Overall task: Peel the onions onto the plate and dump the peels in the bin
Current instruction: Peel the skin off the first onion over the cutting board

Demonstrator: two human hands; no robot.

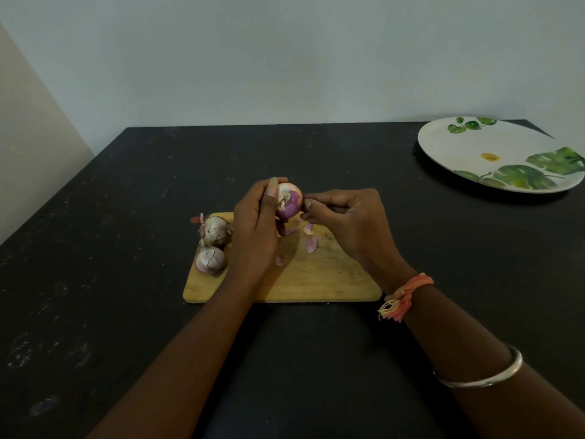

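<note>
My left hand (256, 223) grips a partly peeled purple onion (289, 201) above the far edge of a wooden cutting board (316, 274). My right hand (345, 217) pinches the skin on the onion's right side with thumb and forefinger. Two unpeeled onions lie on the board's left end, one behind (216, 231) and one in front (209, 261). Pink peel scraps (311, 242) are scattered on the board under my hands. A white plate with green leaf prints (459, 153) sits bare at the far right of the table. No bin is in view.
The board lies in the middle of a dark table (126, 217) that stands against a pale wall. My right forearm wears an orange thread band (405, 293) and a metal bangle (484, 375).
</note>
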